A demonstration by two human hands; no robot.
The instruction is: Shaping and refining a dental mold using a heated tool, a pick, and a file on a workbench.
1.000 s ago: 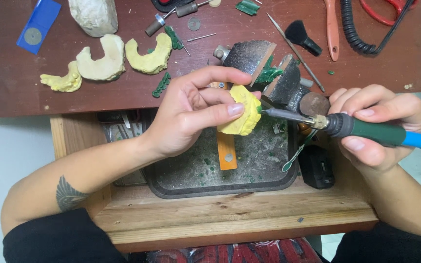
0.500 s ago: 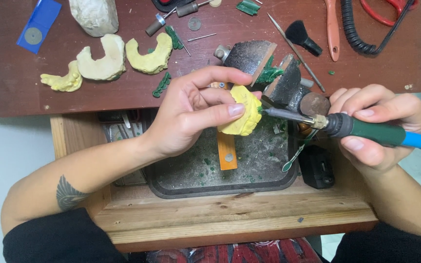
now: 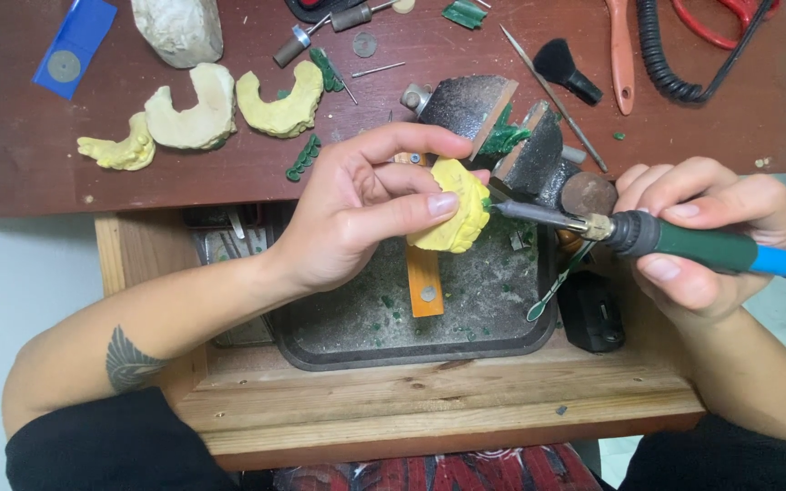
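Left hand (image 3: 357,214): a yellow dental cast (image 3: 455,207) is pinched between thumb and fingers, grip clamped on it, held above the dark tray (image 3: 393,341) set in the wooden drawer (image 3: 429,409) below the tabletop (image 3: 29,164) edge. Forearm with a tattoo is seen at lower left.

Right hand (image 3: 698,236): fingers are wrapped tight around a green-and-blue handpiece (image 3: 711,250), grip closed on it. The metal tip of the tool is laid against the right side of the yellow cast; contact appears made, though the exact point is partly hidden by the cast.

An orange strip (image 3: 425,291) lies in the tray just under the cast, amid green shavings and grit. A wire loop tool (image 3: 557,286) rests at the tray's right rim.

On the tabletop, well apart from the hands: three pale yellow arch-shaped casts (image 3: 202,114) at upper left, a white plaster lump (image 3: 179,27), a blue card (image 3: 73,45), a small black brush (image 3: 561,68), a coiled black cord (image 3: 675,55). A dark split block (image 3: 502,127) sits just behind the held cast.
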